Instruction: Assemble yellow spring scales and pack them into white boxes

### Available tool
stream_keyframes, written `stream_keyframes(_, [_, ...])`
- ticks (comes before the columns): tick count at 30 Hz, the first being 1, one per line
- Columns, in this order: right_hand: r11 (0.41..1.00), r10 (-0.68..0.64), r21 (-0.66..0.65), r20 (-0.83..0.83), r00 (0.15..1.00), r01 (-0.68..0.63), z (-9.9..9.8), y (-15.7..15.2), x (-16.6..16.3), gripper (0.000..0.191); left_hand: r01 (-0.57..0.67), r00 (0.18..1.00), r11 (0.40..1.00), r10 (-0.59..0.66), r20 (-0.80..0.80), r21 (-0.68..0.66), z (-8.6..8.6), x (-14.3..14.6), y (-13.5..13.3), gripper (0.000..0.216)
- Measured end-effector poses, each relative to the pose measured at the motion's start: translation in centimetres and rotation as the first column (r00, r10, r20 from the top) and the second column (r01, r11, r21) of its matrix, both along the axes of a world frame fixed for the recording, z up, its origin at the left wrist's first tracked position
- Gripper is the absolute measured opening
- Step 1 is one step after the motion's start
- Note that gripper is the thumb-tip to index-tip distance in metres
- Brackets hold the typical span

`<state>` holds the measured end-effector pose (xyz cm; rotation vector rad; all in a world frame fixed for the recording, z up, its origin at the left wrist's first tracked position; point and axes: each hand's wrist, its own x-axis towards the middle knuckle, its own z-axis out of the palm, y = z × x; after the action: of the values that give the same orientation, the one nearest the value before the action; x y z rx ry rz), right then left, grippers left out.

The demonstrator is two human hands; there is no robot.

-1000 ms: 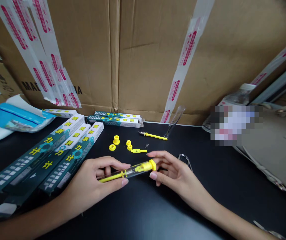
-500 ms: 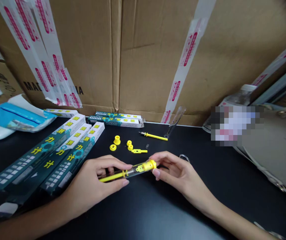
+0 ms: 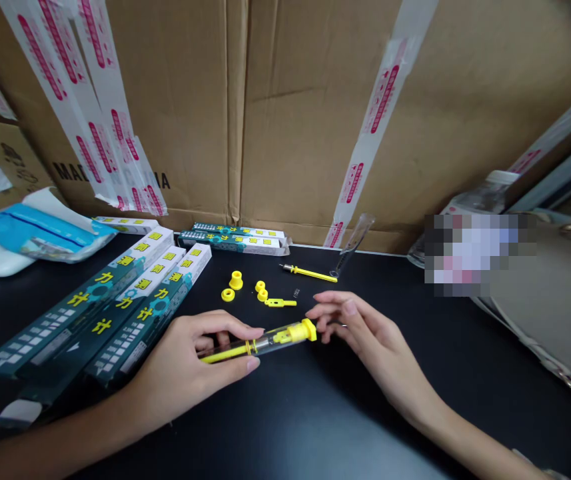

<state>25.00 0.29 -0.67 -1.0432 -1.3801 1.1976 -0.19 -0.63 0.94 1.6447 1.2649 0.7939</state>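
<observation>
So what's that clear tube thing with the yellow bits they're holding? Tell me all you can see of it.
The clear tube looks like see-through plastic, with a yellow cap on its right end and a thin yellow rod poking out of the left. It lies nearly level, just above the black table. The left hand pinches it between thumb and fingers; the right hand is at the cap end, fingertips beside it.

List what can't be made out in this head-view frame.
- Metal ring: hidden behind the right hand; only a thin wire shows at the fingers.
- Bottle label: blurred out by a pixel block.
- Spring: too small to see any detail.
- Tube left end: covered by the left hand.
- Box small print: too small to read.
</observation>
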Motion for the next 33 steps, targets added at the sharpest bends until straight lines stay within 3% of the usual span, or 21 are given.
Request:
stream_keyframes(4, [0.991, -0.117, 0.071, 0.12, 0.986, 0.109, -0.6, 0.9, 0.8, 0.032, -0.003, 1.0, 1.0, 0.003, -0.018, 0.014, 0.1, 0.0, 0.0, 0.022])
stream_keyframes(8, [0.956, -0.188, 0.278, 0.345, 0.92, 0.091, -1.3, 1.6, 0.9, 0.02, -0.012, 1.0, 1.0, 0.012, 0.002, 0.021, 0.0, -0.1, -0.1, 0.02])
stream_keyframes(14, [0.789, -0.36, 0.602, 0.614, 0.702, -0.122, -1.4, 2.6, -1.0, 0.015, -0.005, 1.0, 0.999, 0.006, 0.001, -0.033, -0.1, -0.2, 0.0, 0.024])
stream_keyframes(19, [0.764, -0.478, 0.643, 0.624, 0.619, -0.058, -1.2, 4.4, -3.5, 0.023, -0.004, 0.999, 1.0, 0.005, 0.036, -0.028, 0.0, -0.2, -0.1, 0.024])
stream_keyframes(24, [0.766, -0.485, 0.638, 0.653, 0.582, -0.077, -1.2, 5.7, -5.3, 0.03, 0.006, 0.999, 1.0, -0.005, 0.046, -0.009, -0.2, -0.3, -0.2, 0.022])
stream_keyframes(33, [0.776, -0.386, 0.621, 0.602, 0.699, -0.106, -0.7, 5.2, -4.7, 0.006, -0.001, 1.0, 1.0, 0.001, 0.012, 0.003, 0.2, -0.3, -0.3, 0.021])
